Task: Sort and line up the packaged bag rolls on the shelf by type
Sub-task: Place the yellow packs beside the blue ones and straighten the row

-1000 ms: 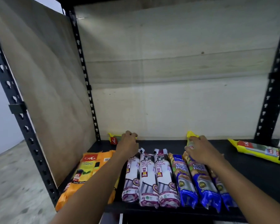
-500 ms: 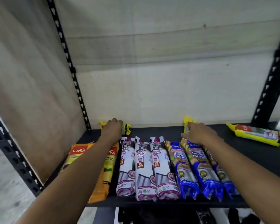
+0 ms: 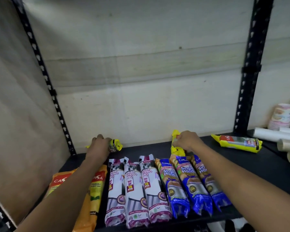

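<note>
Two yellow packaged rolls lie at the back edge of the shelf, behind the sorted rows. One yellow roll is near the back left corner, the other yellow roll is just behind the blue rolls. A third yellow roll lies alone toward the back right, well apart from the rest.

The risk, as I judge it, is in the pull forward. If either hand drags its roll low over the surface, the roll can push into the white draw-string rolls or the blue ones and break their line — these lie tight, side by side, at the front edge, so a push could also slide one off the shelf. The thin wrapping looks slippery and crumpled at the ends, so a hold on the end only may slip.

The left hand has its fingers curled over the left yellow roll and seems to hold it. The right hand is closed around the upper part of its roll, fingers bent on the wrapper — how firm the hold is, I cannot tell. The orange packs lie under the left forearm, at the front left.
</note>
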Action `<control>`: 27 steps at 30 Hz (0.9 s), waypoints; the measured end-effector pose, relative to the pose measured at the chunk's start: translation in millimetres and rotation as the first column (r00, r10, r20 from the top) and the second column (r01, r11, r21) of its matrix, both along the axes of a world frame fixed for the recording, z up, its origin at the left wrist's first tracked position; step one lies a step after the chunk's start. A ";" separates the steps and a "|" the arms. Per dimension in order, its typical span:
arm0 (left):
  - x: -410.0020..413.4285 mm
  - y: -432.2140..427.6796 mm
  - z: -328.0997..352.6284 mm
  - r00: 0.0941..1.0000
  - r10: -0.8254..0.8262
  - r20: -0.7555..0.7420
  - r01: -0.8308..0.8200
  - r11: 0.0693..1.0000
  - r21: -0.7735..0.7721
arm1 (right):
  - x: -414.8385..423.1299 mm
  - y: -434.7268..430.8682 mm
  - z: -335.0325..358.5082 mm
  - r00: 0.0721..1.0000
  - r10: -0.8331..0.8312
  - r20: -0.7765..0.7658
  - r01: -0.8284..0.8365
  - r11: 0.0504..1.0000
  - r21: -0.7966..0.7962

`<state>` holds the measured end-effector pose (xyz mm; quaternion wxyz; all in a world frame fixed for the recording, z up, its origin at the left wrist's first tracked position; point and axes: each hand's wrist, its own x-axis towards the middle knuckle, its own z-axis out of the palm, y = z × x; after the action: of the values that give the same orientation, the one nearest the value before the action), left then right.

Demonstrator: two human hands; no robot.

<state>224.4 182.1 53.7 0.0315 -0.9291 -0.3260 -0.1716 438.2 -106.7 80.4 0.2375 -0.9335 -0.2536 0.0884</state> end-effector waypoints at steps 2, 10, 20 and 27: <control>-4.2 -8.8 6.6 0.998 -0.023 0.057 0.024 0.999 -0.021 | -6.3 -4.3 8.3 0.999 -0.006 -0.044 0.011 0.994 0.106; -14.4 -57.0 38.3 0.945 -0.200 0.259 0.216 0.976 -0.034 | -20.0 -38.6 23.8 0.998 0.026 -0.056 0.005 0.873 0.488; -23.3 -136.9 59.2 0.782 -0.561 0.270 0.580 0.814 0.012 | -46.2 -144.7 35.2 0.985 0.075 0.154 -0.146 0.832 0.535; -7.3 -198.9 45.7 0.754 -0.636 0.167 0.652 0.754 -0.072 | -63.5 -210.3 -1.3 0.977 0.014 0.212 -0.093 0.925 0.368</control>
<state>217.1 -16.8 99.4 -0.1098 -0.9711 0.0029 -0.2120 374.8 -317.0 79.1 0.3817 -0.8676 -0.3144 -0.0523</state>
